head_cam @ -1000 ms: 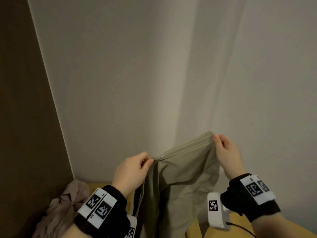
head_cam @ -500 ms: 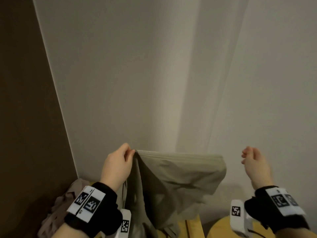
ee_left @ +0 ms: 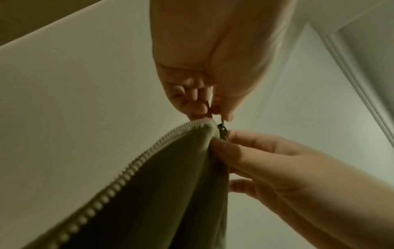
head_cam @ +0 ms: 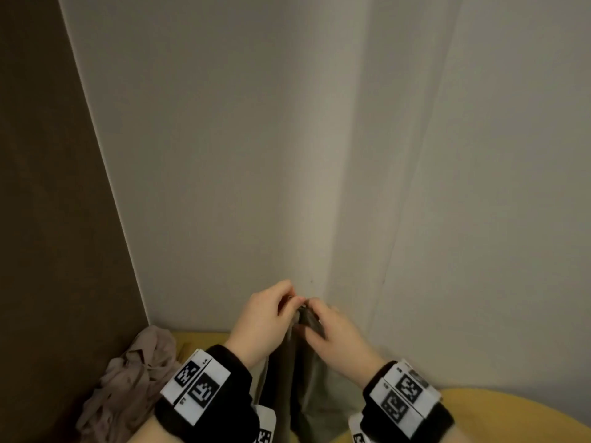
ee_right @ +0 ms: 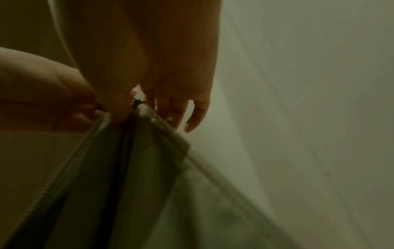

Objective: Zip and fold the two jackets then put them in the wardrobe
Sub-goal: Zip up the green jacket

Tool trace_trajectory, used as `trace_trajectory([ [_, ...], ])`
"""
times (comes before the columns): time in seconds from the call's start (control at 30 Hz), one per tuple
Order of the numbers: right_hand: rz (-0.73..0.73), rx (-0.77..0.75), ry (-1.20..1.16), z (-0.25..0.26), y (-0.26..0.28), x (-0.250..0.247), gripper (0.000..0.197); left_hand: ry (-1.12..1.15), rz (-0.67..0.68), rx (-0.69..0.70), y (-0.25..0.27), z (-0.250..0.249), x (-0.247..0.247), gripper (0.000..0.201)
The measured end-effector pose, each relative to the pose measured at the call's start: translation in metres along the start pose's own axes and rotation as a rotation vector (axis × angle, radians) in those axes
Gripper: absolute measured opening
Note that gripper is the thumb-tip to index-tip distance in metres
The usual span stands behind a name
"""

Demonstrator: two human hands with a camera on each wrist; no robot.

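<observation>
- Head view is showing both hands meeting in front of a pale wall corner, holding up the olive jacket [head_cam: 300, 372], which is hanging down between the wrists.
- Left hand [head_cam: 262, 318] is pinching one zipper edge near its end between thumb and curled fingers; the toothed zipper track [ee_left: 119, 176] is running down and away from that pinch.
- Right hand [head_cam: 332, 337] is pinching the opposite edge of the fabric just beside the dark slider [ee_left: 222, 133], thumb in front, fingers behind.
- Both hands are therefore closed on the jacket; neither is spread wide.
- Judgement: the step in hand is seating the free track end into the slider; no closed teeth are visible yet.
- Whether the pin is already entering the slider cannot be told, since fingers are covering the joint and the right wrist view is blurred.
- To do it well, both edges should be levelled, the pin pushed fully down, and the base held taut before pulling.
- Risk: loose fabric is sitting close to the slider and could be caught.
- Second, pinkish jacket [head_cam: 128, 382] is lying crumpled on the yellow surface [head_cam: 499, 410] at lower left, well apart from the hands.
- Wardrobe is not identifiable in any view.
</observation>
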State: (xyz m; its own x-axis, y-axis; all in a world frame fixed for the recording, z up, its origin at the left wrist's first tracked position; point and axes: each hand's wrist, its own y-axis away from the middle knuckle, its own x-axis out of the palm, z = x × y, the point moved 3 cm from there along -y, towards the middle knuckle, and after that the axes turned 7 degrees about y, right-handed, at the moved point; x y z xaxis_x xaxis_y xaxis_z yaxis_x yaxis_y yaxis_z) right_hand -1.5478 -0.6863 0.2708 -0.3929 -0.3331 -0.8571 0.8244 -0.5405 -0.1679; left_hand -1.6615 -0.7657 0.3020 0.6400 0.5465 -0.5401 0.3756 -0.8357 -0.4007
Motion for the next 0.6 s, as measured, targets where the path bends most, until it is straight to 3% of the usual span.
trace_trajectory([
  [0.13,-0.039,-0.025,0.005,-0.004,-0.004,-0.003,0.003,-0.059,0.016,0.005,0.006,0.005,-0.003,0.027],
  [0.3,-0.158,-0.013,0.090,-0.018,-0.005,-0.020,0.012,-0.098,-0.048,-0.087,0.008,0.014,-0.011,0.031],
  [0.47,-0.268,0.113,0.077,-0.045,-0.003,-0.050,0.009,-0.144,-0.108,-0.102,0.001,0.019,-0.026,0.031],
  [0.6,-0.357,0.247,-0.061,-0.082,0.001,-0.073,0.012,-0.112,-0.169,-0.141,-0.002,0.023,-0.041,0.025],
])
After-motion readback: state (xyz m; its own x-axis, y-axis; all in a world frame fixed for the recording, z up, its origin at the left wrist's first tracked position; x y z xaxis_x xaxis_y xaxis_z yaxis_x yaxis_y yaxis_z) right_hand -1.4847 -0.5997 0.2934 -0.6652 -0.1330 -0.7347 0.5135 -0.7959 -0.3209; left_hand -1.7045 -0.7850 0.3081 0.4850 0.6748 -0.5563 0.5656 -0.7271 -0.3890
